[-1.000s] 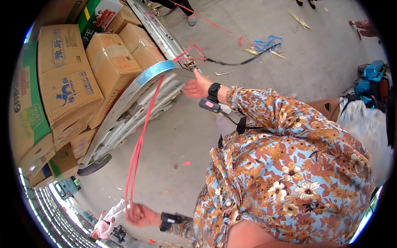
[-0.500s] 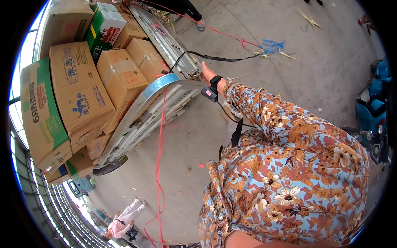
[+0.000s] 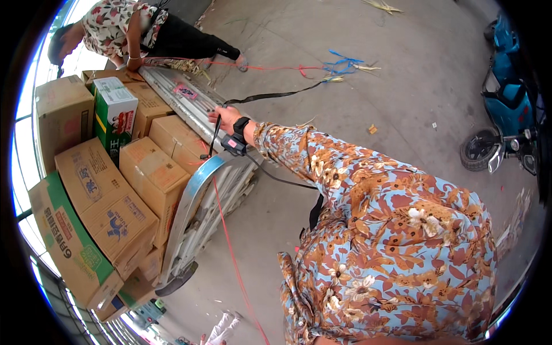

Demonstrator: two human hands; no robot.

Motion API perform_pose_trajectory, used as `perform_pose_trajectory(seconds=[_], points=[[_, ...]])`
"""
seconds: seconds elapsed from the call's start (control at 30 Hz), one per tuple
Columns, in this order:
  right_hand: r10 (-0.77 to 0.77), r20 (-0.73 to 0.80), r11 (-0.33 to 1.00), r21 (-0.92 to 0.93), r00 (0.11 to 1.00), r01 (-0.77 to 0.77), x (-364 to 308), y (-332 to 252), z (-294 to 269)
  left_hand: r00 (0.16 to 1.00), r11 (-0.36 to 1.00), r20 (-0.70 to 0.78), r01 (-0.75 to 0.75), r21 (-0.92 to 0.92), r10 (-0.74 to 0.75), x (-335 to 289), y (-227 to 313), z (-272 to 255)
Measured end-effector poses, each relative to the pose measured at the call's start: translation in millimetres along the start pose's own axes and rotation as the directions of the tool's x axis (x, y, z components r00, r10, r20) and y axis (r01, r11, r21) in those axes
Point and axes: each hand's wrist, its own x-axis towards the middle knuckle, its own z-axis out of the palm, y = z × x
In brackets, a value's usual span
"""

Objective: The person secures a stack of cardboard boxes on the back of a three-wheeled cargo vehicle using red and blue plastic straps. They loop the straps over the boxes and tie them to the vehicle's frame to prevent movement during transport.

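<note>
My right hand (image 3: pixel 227 119) reaches out to the metal side rail of a loaded cart, its fingers closed round a black strap (image 3: pixel 217 131). The strap bends at my fingers; one end drops to the boxes and the other trails across the floor. On my wrist are a black band (image 3: pixel 239 127) and a small dark device (image 3: pixel 233 144). The silver side panel (image 3: pixel 192 109) of the cart bed meets a light-blue curved corner (image 3: pixel 205 171) below my hand. Cardboard boxes (image 3: pixel 155 167) are stacked against it. My left hand is out of view.
Another person (image 3: pixel 123 34) leans over the far end of the cart. Pink-red twine (image 3: pixel 230 241) hangs from the cart's corner. Blue twine (image 3: pixel 345 63) lies on the concrete floor. A blue scooter (image 3: pixel 512 103) stands at the right. A person in pale clothes (image 3: pixel 224 329) is at the bottom.
My right hand has moved left onto the black strap, which was apart from my fingers before. The view has shifted, bringing the other person and more of the scooter into sight.
</note>
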Motion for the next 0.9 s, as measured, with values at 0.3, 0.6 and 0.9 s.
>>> perform_pose_trajectory(seconds=[0.3, 0.6, 0.9], points=[[0.006, -0.064, 0.957, 0.291, 0.998, 0.013, -135.1, -203.0, -171.7, 0.995, 0.988, -0.078, -0.078, -0.136, 0.068, 46.7, 97.4, -46.6], [-0.373, -0.171, 0.885, 0.23, 0.912, 0.405, -293.1, -361.8, -141.7, 0.941, 0.998, -0.337, -0.039, -0.049, 0.02, -59.9, 122.3, -260.2], [-0.431, 0.443, 0.892, 0.075, 0.786, 0.446, -282.0, -248.7, 32.5, 0.818, 0.974, -0.53, 0.214, -0.078, -0.223, -49.9, 18.7, -445.1]])
